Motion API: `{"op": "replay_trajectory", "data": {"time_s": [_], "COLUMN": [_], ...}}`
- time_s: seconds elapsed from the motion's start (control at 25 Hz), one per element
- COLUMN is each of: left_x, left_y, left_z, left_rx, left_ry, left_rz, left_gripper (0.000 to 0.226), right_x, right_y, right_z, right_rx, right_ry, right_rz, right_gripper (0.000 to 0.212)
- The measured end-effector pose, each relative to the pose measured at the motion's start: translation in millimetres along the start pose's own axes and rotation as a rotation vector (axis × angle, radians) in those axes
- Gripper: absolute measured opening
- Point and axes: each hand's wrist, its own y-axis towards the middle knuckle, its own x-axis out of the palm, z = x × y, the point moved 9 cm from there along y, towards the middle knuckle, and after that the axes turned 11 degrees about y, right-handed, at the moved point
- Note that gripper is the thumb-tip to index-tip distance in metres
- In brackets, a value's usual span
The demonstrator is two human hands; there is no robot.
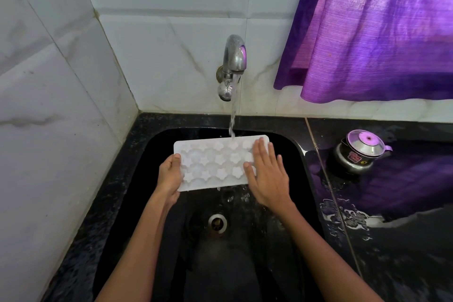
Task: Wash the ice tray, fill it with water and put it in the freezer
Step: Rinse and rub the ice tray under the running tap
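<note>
Your left hand [169, 174] grips the ice tray [215, 163] under the running tap [232, 66]; right hand [267, 176] lies flat, open. You're mid-wash; filling and freezing remain.

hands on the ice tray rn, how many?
2. Left hand grips the left end of the ice tray; right hand lies flat, fingers spread, on its right end. Nothing else touches it but tap water.

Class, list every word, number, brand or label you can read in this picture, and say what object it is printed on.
No text can be read.
Small steel pot on the counter: it bears a red label and a small yellow round sticker, both too blurred to read.
Ice tray, tap, curtain: no writing visible.
</note>
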Motion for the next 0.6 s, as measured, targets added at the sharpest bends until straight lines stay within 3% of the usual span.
{"op": "replay_trajectory", "data": {"time_s": [0.16, 0.28, 0.44, 0.6], "left_x": [-10.9, -18.8, -20.8, -12.7], "left_y": [-1.4, -3.2, -11.9, -17.3], "left_z": [-5.6, -6.0, -1.7, -11.2], "left_rx": [0.008, 0.061, 0.13, 0.068], "left_ry": [0.03, 0.085, 0.181, 0.209], "left_rz": [0.036, 0.072, 0.123, 0.058], "left_gripper": [0.025, 0.026, 0.031, 0.039], "right_x": [-3.6, -6.4, -11.7, -5.7], "right_y": [1.4, 4.7, -1.6, -17.3], "right_z": [28.3, 39.6, 44.6, 57.1], "right_rx": [0.225, 0.282, 0.257, 0.424], "right_ry": [0.34, 0.681, 0.898, 1.066], "right_rz": [-0.023, -0.033, 0.02, 0.064], "right_gripper": [0.06, 0.044, 0.032, 0.029]}}
